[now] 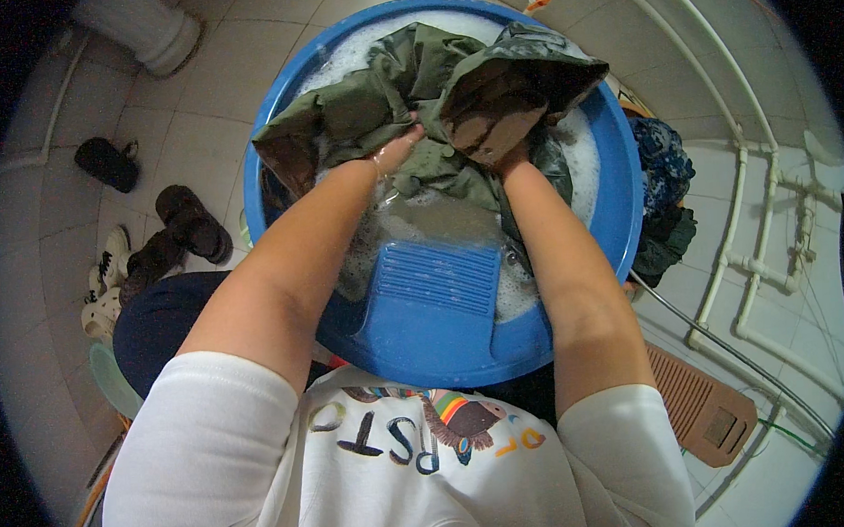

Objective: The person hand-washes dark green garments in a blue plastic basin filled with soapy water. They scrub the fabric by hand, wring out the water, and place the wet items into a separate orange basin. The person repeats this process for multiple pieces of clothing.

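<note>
Bare hands work at a green cloth bunched across the far half of a blue tub, partly above cloudy water and white suds. We see the left hand against its middle folds and the right hand under a raised flap on the right, the two apart. How firmly either one grips, we cannot tell.

We judge the cloth soft and limp, heavy with water where it looks soaked, and slippery from the soap; nothing about it seems fragile. A thick, gathered fold would probably give a surer hold than a single wet layer, with both hands sharing the weight. The ribbed board at the tub's near side looks stiff and fixed by comparison.

Much escapes us. The flap covers most of the right hand's fingers, and folds hide part of the left palm. The cloth's lower portion sinks beneath the murky water, so we cannot make out its full shape or what kind of garment it is. To the right, a dark clothes pile is partly blocked by the tub's rim.
</note>
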Demonstrator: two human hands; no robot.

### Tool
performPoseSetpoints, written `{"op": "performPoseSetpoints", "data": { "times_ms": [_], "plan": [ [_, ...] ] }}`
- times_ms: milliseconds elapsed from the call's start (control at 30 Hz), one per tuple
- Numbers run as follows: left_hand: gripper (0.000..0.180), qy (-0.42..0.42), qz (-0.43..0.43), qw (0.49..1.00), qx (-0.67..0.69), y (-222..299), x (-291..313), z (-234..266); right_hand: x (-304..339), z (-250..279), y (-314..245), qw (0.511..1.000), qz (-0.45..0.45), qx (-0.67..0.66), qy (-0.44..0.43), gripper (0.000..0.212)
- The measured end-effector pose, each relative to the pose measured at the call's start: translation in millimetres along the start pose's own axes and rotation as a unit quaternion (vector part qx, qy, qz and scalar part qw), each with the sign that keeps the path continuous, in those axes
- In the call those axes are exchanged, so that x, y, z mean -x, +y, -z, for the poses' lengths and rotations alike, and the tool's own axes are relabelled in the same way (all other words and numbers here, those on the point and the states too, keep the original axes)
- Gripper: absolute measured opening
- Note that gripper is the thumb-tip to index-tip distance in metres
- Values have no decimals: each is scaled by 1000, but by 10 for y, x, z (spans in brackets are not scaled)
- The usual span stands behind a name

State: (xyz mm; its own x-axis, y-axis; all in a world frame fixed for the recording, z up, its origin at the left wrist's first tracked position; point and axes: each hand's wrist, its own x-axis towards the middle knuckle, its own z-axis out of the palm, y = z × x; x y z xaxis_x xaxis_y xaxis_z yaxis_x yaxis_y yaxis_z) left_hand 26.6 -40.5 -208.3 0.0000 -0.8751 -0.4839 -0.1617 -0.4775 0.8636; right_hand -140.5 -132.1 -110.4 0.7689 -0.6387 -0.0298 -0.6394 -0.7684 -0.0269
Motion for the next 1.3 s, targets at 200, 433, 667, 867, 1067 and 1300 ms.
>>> {"op": "performPoseSetpoints", "data": {
  "times_ms": [200,433,667,867,1067,1300],
  "plan": [
    [69,11,36,994,98,330,194,-157,62,-9,8,999,-13,25,27,52],
    [32,80,-96,979,-161,972,767,-62,83,-30,-61,990,-58,85,93,53],
    [27,365,-389,698,-478,1552,1311,476,519,469,-207,951,-229,-192,81,43],
    [93,216,-59,838,-497,1704,1653,720,1119,1047,-337,931,-182,-296,-111,48],
    [17,114,-66,836,-533,1572,1878,384,1350,1765,-771,969,-126,-145,-154,45],
    [14,68,-179,787,-586,1316,2126,203,558,2015,-806,958,128,85,241,24]
  ]
}}
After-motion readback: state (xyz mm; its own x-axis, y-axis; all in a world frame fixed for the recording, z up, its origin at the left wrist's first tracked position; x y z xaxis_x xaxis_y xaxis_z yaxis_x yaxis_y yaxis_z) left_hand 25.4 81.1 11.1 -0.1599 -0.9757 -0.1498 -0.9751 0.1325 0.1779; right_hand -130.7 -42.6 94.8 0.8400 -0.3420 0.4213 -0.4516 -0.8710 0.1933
